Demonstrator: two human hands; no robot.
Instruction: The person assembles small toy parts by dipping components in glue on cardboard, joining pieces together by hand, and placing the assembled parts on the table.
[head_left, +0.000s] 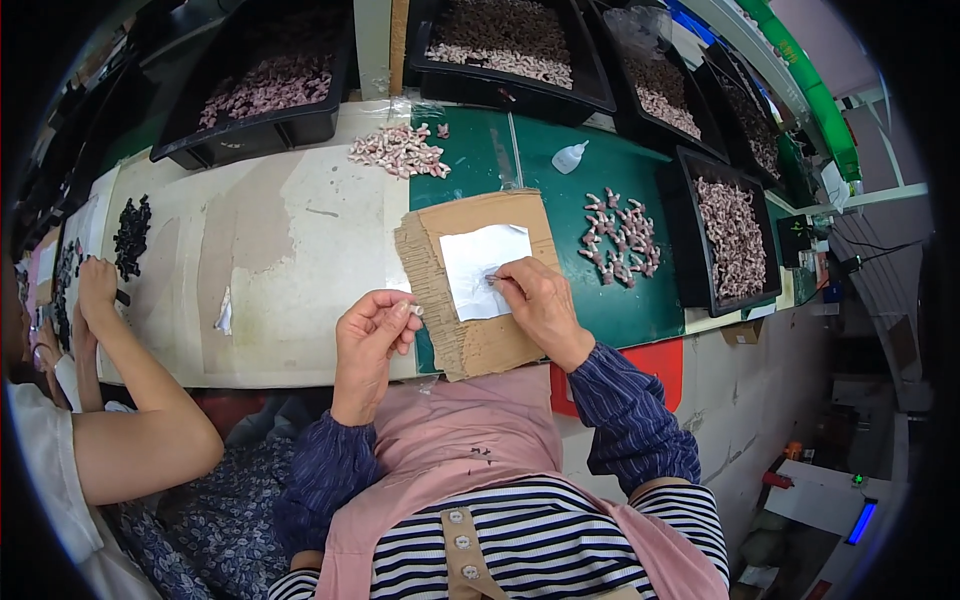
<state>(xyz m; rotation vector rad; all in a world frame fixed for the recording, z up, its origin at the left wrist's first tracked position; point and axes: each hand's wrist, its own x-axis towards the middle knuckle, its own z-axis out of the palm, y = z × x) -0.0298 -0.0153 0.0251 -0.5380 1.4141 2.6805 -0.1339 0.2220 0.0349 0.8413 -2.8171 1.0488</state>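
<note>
My left hand point(372, 338) is raised at the table's near edge, thumb and fingers pinching a small whitish piece point(417, 311). My right hand point(542, 305) is closed in a pinch at a white sheet of paper point(485, 250). Something small and dark shows at its fingertips, too small to name. Under the paper lies a piece of brown cardboard point(520, 207) with a ragged corrugated left edge. Beyond it is a pile of small pink-and-white pieces point(398, 152). To the right, similar darker-tipped pieces point(618, 240) are spread over the green mat point(462, 150).
Black bins point(300, 128) of small pieces line the back, and another bin point(715, 297) stands at the right. A white squeeze bottle point(569, 157) lies on the mat. At left, a co-worker's arm point(150, 400) reaches toward the table, near a black pile point(132, 237).
</note>
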